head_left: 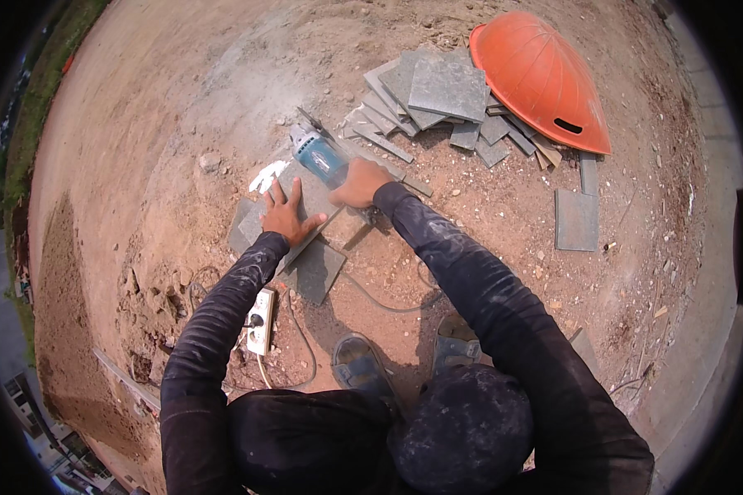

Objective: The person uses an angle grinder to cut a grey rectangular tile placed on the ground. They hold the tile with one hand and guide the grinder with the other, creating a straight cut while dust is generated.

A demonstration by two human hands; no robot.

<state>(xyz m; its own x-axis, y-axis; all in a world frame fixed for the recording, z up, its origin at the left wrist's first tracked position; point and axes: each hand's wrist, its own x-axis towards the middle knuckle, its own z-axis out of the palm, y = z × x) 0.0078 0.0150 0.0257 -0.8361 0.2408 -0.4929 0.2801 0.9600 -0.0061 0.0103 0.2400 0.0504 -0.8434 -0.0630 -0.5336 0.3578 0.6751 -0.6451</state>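
My left hand (287,214) lies flat, fingers spread, pressing on a grey stone tile (315,198) on the dirt ground. My right hand (358,182) grips the body of a blue-green angle grinder (315,155), whose disc end sits at the tile's far edge. More grey tiles (320,272) lie underneath and beside the pressed tile. The grinder's cord (380,304) runs back along the ground toward me.
A white power strip (261,320) with a plug lies at lower left. A pile of cut grey tiles (437,95) and an orange dome-shaped shell (541,78) sit beyond. A single tile (576,219) lies to the right. My sandalled feet (355,363) stand on the dirt.
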